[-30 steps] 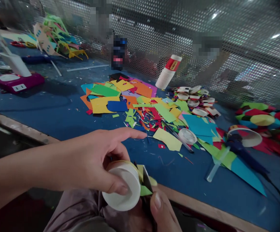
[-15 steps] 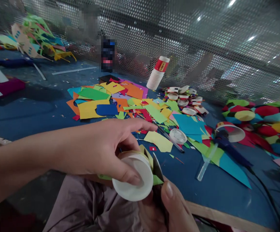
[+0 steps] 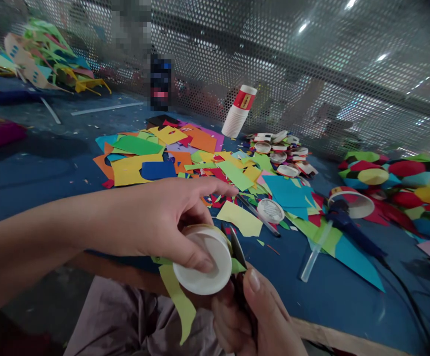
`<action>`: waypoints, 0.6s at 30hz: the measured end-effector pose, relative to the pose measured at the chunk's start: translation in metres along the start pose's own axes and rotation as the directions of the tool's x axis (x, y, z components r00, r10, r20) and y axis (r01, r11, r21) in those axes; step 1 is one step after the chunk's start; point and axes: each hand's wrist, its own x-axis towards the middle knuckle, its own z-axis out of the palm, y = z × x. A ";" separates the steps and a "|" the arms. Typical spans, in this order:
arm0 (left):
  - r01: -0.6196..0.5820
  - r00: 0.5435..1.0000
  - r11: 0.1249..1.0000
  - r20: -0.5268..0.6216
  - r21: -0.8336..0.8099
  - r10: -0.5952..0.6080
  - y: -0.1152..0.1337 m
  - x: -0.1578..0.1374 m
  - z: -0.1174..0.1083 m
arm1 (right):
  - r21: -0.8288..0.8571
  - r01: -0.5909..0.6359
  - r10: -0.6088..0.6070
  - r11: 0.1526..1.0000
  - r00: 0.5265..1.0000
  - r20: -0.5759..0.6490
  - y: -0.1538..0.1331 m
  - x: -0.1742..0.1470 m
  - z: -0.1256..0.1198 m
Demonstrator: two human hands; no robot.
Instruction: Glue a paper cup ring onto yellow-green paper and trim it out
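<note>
My left hand (image 3: 155,212) grips a white paper cup piece (image 3: 215,267), thumb inside its round rim and index finger stretched out beyond it. Yellow and green paper shows around the far side of the piece. My right hand (image 3: 263,316) is closed on scissors (image 3: 238,251), whose dark blades stand apart right beside the rim; their handles are mostly hidden by my fingers. A curved yellow-green paper strip (image 3: 181,306) hangs below the cup piece, over my lap.
Coloured paper scraps (image 3: 159,153) cover the middle of the blue table (image 3: 52,183). Behind them stands a stack of paper cups (image 3: 239,111). Cut cup rings (image 3: 278,148) lie nearby. At right rest a glue gun (image 3: 356,230) with its cord and colourful paper-covered pieces (image 3: 396,183).
The scissors' blades have moved along the rim, and a yellow-green strip now dangles beneath the cup piece. Both hands have risen slightly in view.
</note>
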 end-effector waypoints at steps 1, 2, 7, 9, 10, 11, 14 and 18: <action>0.000 1.000 1.000 -0.018 -0.005 0.000 -0.001 0.000 0.000 | 0.003 -0.008 0.008 1.000 1.000 0.009 -0.001 0.001 0.000; 0.002 0.999 1.000 -0.043 -0.012 -0.003 -0.002 0.001 0.000 | 0.005 -0.013 0.013 1.000 1.000 0.020 -0.002 0.001 0.001; -0.010 0.995 0.999 -0.099 -0.038 0.006 -0.003 0.002 0.000 | 0.029 -0.006 0.007 1.000 1.000 -0.006 -0.004 0.003 0.001; -0.014 0.996 0.999 -0.084 -0.034 0.011 -0.003 0.003 -0.002 | 0.041 -0.012 0.013 0.999 0.999 -0.034 -0.003 0.003 0.001; -0.016 0.997 0.999 -0.082 -0.032 0.013 -0.003 0.003 -0.003 | 0.043 -0.013 0.015 0.999 0.999 -0.044 -0.002 0.003 0.001; -0.017 0.996 0.999 -0.083 -0.037 0.014 -0.003 0.003 -0.003 | 0.043 -0.015 0.017 0.999 0.999 -0.051 -0.002 0.003 0.001; -0.015 0.997 0.996 -0.076 -0.092 0.008 -0.002 0.004 -0.003 | 0.028 -0.017 0.018 0.999 0.999 -0.039 -0.003 0.003 0.001; -0.005 0.998 0.993 -0.069 -0.115 -0.003 -0.001 0.003 -0.002 | -0.012 -0.006 0.007 1.000 0.997 0.071 -0.007 0.004 -0.001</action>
